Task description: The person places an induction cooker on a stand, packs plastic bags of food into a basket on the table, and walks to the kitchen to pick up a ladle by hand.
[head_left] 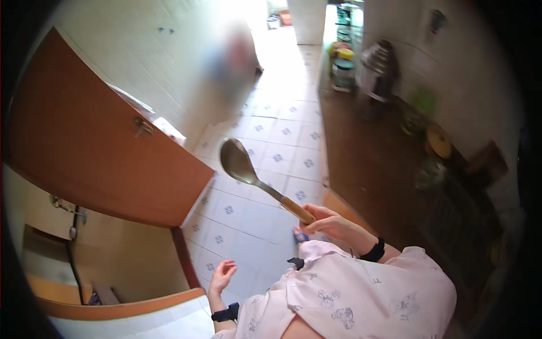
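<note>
My right hand [326, 221] is closed around the wooden end of a large metal spoon [243, 164]. The spoon's deep oval bowl points up and to the left, over the tiled floor. Lower down, my left hand [224, 275] hangs in the air with its fingers loosely curled and a little apart, with nothing seen in it. Both wrists carry black bands.
An orange-brown door [107, 135] stands open on the left. A dark counter [367, 152] runs along the right, with jars [343, 73] and a shiny metal vessel [378, 70]. Between them the patterned tile floor [276, 158] leads to a bright opening.
</note>
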`<state>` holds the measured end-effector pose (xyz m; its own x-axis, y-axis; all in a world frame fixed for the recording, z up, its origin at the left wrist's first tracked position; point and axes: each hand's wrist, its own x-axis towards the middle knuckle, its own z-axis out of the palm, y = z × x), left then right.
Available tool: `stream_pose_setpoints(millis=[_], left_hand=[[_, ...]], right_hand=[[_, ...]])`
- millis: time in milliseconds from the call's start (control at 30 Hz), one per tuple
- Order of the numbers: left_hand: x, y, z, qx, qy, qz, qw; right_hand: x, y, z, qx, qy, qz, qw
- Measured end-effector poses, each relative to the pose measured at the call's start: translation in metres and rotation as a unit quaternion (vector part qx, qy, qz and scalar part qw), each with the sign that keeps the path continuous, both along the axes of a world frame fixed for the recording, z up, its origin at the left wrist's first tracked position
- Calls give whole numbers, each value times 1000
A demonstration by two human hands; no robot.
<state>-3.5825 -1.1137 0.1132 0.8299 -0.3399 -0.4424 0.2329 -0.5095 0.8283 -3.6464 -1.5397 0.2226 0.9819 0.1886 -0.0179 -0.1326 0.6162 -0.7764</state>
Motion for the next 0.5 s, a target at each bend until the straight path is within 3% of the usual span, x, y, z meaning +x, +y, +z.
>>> stream_pose_setpoints(millis=[67, 100, 167, 233, 367, 467, 500], left_hand=[[59, -2, 23, 65, -16, 1, 998], [82, 5, 35, 121, -17, -13, 992], [144, 17, 38, 127, -27, 22, 991], [205, 23, 21, 89, -48, 81, 992], [330, -8, -3, 59, -50, 118, 990], [430, -19, -43, 109, -26, 8, 994], [473, -26, -47, 164, 4, -74, 984]], right_hand=[[72, -6, 1, 62, 114, 149, 980], [111, -3, 4, 50, 108, 140, 983], [180, 3, -1, 11, 106, 97, 990], [237, -4, 0, -72, 113, 50, 990], [336, -28, -18, -91, 151, 18, 984], [407, -56, -39, -136, 162, -44, 976], [429, -68, -47, -125, 156, -58, 978]])
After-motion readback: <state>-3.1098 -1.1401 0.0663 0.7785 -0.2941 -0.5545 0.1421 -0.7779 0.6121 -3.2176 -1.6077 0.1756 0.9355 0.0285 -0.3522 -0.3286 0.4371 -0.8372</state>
